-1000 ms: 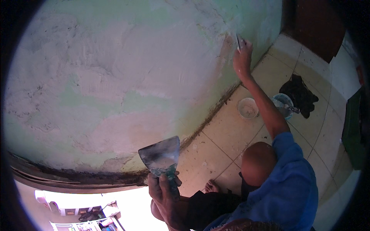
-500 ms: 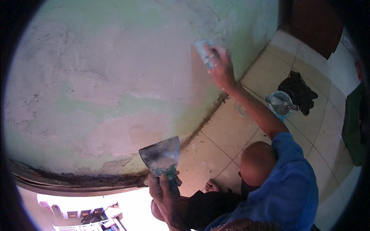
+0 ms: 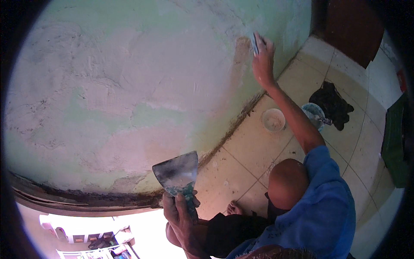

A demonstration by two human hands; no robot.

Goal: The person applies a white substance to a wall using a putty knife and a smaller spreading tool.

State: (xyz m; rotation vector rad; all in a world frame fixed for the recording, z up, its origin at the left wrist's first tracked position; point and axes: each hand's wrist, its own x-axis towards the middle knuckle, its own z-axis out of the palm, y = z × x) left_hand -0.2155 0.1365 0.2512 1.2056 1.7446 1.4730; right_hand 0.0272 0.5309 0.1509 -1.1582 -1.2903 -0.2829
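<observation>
My left hand, low in the middle, is wrapped round the green handle of a wide putty knife. Its blade points up and carries pale smears. At the patchy pale-and-green wall, my right hand grips a thin, light-blue flat spreader, seen nearly edge-on. The spreader is at the wall surface, beside a brownish damp-looking strip. My fingers cover part of the spreader.
On the tiled floor stand a small round tub and a bluish bucket with a tool across it. A black cloth or bag lies beside the bucket. A dark green object stands at the far right.
My right hand has moved right and slightly up along the wall, turning the spreader edge-on. The small tub is now uncovered by my forearm. My left hand has barely shifted.
</observation>
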